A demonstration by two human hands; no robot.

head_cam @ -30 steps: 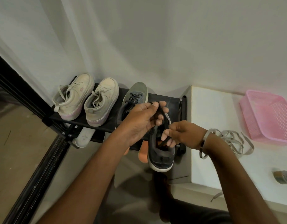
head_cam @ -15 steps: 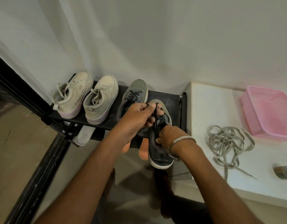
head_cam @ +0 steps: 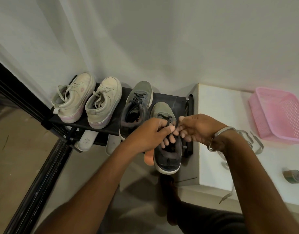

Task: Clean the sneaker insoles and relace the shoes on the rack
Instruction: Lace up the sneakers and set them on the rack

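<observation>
- Hands: left hand (head_cam: 151,132) and right hand (head_cam: 198,128) both pinch the dark lace (head_cam: 169,119) over the grey shoe (head_cam: 167,156).
- Lace looks thin, limp, likely slippery; best pinched near its tips.
- Shoe seems light and soft; steady it by the collar.

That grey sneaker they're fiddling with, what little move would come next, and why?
Probably pulling the two ends of the dark lace apart to snug it. The left hand and right hand each pinch the lace over the grey sneaker, which overhangs the front edge of the rack, and its lacing reaches only partway up.
</observation>
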